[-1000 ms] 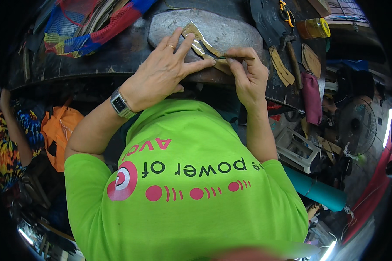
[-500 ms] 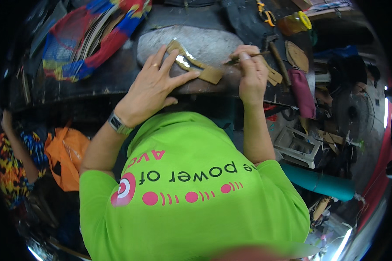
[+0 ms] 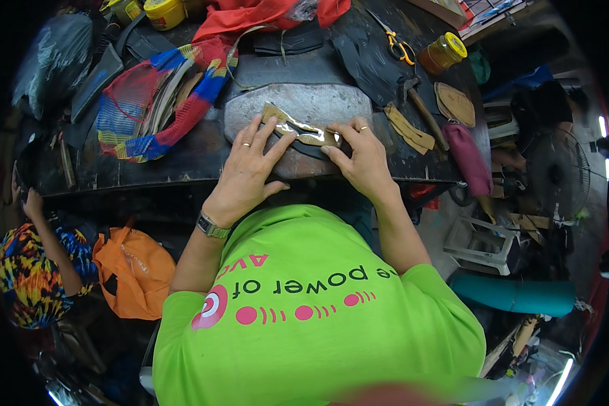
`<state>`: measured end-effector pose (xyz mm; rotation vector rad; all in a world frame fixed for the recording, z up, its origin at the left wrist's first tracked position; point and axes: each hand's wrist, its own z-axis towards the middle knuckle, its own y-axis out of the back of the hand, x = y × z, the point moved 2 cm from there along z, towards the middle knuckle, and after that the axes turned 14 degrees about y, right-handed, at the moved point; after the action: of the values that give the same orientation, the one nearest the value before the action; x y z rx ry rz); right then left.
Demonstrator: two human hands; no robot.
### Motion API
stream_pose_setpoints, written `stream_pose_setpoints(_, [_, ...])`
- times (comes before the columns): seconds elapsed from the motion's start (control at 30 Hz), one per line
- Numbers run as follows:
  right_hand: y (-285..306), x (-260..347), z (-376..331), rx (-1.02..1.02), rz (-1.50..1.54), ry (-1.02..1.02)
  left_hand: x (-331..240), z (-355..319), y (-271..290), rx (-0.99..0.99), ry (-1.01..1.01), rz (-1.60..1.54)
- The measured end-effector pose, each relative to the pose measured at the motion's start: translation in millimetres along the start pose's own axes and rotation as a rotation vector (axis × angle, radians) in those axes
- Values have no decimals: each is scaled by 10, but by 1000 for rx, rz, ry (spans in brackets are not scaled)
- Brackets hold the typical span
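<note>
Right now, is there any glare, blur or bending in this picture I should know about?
Head view, middle: white glare streaks the tan piece; head view, outward: the front edge of the table bows and the corners go black; head view, bottom: a reddish smear is out of focus, and a tube light at lower right glows white.

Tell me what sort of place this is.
It looks like a small, cluttered workshop, though I can't be sure which trade: a hammer, scissors and brown cut-out pieces lie on the dark workbench.
</note>
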<state>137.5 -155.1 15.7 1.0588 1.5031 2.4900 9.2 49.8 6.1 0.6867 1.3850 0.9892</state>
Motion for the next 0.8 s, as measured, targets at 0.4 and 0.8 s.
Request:
stream_pose_setpoints(0.4, [1,-47,113,50,144,-86,64,-5,-76,-86,-45,-103])
stream_pose_setpoints(0.8, [-114,122,86,24,5,12,67,3,-199,-207,-11,-103])
